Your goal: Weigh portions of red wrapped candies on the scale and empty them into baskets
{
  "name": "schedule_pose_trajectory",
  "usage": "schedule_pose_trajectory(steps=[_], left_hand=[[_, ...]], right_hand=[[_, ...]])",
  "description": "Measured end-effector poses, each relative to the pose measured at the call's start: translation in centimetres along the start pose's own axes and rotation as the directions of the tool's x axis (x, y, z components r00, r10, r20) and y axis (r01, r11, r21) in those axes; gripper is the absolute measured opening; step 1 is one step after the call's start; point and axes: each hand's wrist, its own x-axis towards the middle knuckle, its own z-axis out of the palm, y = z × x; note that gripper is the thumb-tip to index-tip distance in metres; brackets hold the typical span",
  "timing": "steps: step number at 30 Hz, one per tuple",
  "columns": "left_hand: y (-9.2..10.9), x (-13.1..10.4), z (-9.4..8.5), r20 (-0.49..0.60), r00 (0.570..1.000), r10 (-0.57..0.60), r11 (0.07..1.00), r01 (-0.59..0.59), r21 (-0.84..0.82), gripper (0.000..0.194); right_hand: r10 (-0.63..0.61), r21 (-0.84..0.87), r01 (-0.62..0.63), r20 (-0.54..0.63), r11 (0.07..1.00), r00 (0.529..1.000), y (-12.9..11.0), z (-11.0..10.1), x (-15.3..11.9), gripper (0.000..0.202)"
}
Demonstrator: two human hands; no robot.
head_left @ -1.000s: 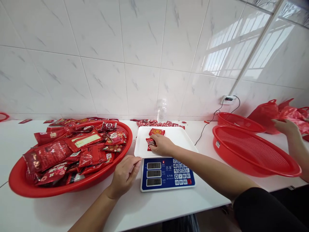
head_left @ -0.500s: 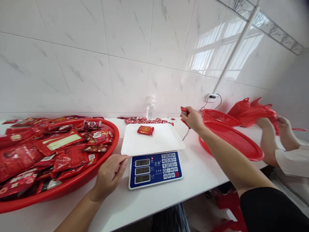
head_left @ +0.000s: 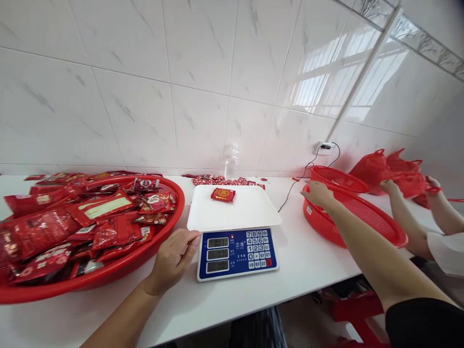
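Observation:
One small red packet [head_left: 223, 195] lies on the white tray [head_left: 235, 215] of a scale, whose blue panel [head_left: 237, 253] has lit number displays. My left hand [head_left: 174, 258] rests by the scale's left edge, thumb and fingers pressed together, and nothing can be made out between them. Over the left rim of a red basket [head_left: 362, 217] reaches my right hand [head_left: 319, 194]; its fingers are partly hidden, and what it holds, if anything, does not show. A large red basket [head_left: 177, 203] full of red packets stands at the left.
Red patterned packets [head_left: 221, 181] and a clear bottle [head_left: 231, 162] are by the wall behind the scale. A cable runs to the socket [head_left: 325, 148]. At the right, another person's hands [head_left: 389, 187] are near red bags [head_left: 373, 169].
My right hand has moved right and down from beside the tray to the red basket; the red packets it held no longer show. The other person's hands have shifted. The view has turned slightly left.

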Motion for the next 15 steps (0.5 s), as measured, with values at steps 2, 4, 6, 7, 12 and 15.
schedule_pose_trajectory(steps=[2,4,6,7,12,15], left_hand=[[0.1,0.0,-0.1,0.002,1.000,-0.011,1.000,0.011,0.008,0.015],[0.2,0.0,-0.2,-0.002,1.000,-0.021,1.000,0.021,0.015,0.014],[0.2,0.0,-0.3,-0.011,1.000,-0.028,0.999,0.028,0.020,0.014],[0.1,-0.1,-0.3,-0.014,0.999,-0.030,0.999,0.030,0.021,0.014],[0.0,-0.4,-0.2,0.007,0.999,-0.040,0.999,0.040,0.018,0.014],[0.2,-0.7,-0.4,0.020,0.998,-0.051,0.999,0.051,0.001,0.014]], right_hand=[[-0.071,0.030,0.070,0.054,0.997,0.996,-4.7,1.6,1.2,0.043],[-0.225,0.100,0.212,0.151,0.972,0.962,-10.0,3.5,1.9,0.049],[-0.365,0.172,0.330,0.241,0.928,0.899,-15.0,5.5,2.2,0.056],[-0.404,0.198,0.360,0.271,0.912,0.874,-17.2,6.5,2.2,0.060],[-0.422,0.234,0.358,0.341,0.904,0.840,-22.9,9.2,2.0,0.062],[-0.422,0.247,0.354,0.332,0.902,0.844,-22.6,8.7,1.3,0.052]])
